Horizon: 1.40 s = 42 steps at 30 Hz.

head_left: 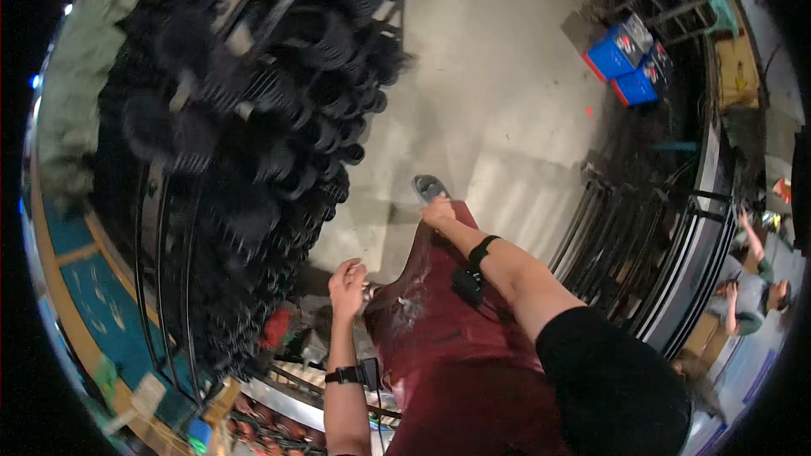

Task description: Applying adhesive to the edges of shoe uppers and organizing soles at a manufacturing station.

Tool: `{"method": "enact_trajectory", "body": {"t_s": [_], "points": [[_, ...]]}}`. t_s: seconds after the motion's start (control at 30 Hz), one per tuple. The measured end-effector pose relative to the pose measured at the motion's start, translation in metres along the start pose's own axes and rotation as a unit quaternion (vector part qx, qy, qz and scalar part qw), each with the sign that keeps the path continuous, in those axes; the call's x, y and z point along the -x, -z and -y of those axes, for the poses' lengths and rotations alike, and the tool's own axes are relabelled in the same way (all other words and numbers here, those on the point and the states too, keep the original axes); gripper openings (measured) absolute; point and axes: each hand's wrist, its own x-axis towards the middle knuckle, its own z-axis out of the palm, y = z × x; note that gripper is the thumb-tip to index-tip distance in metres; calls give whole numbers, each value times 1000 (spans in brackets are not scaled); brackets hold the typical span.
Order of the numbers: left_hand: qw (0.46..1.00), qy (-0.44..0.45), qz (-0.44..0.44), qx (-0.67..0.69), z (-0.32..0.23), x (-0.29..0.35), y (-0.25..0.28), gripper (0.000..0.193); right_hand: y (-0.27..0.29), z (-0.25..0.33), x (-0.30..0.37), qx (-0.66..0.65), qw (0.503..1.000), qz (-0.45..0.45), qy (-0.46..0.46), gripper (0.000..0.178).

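My left hand (346,287) is raised beside the edge of my dark red apron (456,321), its fingers loosely bent and apart, with nothing seen in it. It is nearest to the large heap of black curved, ridged pieces (279,160), without touching it. My right hand (438,212) is closed in front of the apron's lower edge, and whatever it may hold is hidden. Just beyond it a grey shoe (429,187) shows on the floor. Dark straps circle both my forearms.
Black metal rails (169,279) stand along the heap on the left. Blue-and-red boxes (621,49) sit at the far right. Black bars (600,232) lean near a metal frame on the right. A person (752,295) is beyond it. Pale concrete floor (481,101) stretches ahead.
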Motion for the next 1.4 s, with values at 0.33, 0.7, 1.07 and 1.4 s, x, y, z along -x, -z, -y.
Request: {"method": "enact_trajectory", "body": {"t_s": [0.33, 0.7, 1.07, 1.4], "points": [[972, 201, 61, 110, -18, -357, -236, 34, 95, -24, -213, -292, 955, 5, -52, 22], [882, 133, -308, 332, 57, -659, -320, 57, 72, 132, -506, -300, 914, -212, 170, 64], [928, -17, -271, 256, 41, -635, -311, 20, 105, 173, -537, -165, 892, -236, 349, 43], [873, 278, -136, 378, 54, -473, -272, 17, 116, -2, -304, -559, 825, 80, 5, 35]]}}
